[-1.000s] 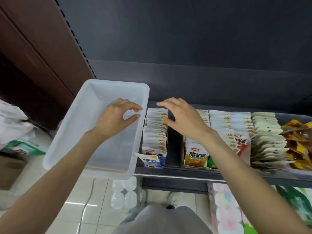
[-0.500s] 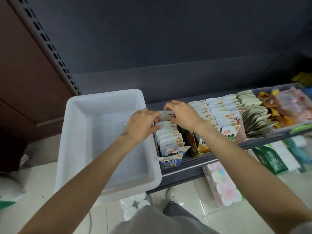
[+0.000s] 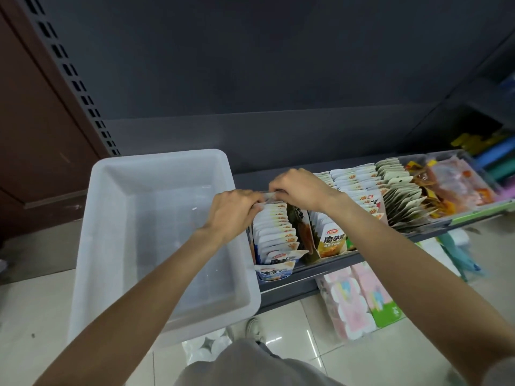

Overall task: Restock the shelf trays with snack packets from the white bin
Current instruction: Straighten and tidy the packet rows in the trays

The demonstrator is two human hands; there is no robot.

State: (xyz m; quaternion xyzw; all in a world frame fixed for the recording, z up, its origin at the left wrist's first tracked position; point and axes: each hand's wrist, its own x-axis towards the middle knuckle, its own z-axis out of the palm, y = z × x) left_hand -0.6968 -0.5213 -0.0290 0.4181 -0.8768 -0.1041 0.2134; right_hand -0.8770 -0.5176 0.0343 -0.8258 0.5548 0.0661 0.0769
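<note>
A person's left hand (image 3: 232, 211) and right hand (image 3: 299, 188) meet over the back of the leftmost shelf tray (image 3: 274, 270), fingers curled together on the top edge of a white snack packet (image 3: 269, 196) at the rear of the standing row of blue-and-white packets (image 3: 276, 235); whether one hand or both truly pinches it cannot be told for certain, though both sets of fingers close on that edge. The white bin (image 3: 156, 235) sits just left of the left hand, its near end overhanging the edge of the shelf (image 3: 306, 285), and its floor shows no packets. Directly beneath the right wrist stands a second tray with a yellow-fronted packet (image 3: 333, 242) at its front. To the right of the right hand run further rows of white packets (image 3: 354, 188), then cream-coloured sachets (image 3: 401, 199), then orange and red packs (image 3: 457, 185). Below the forearms, on the tiled floor (image 3: 362, 358), lie pink-wrapped tissue packs (image 3: 351, 302) and a shoe (image 3: 252, 328)
</note>
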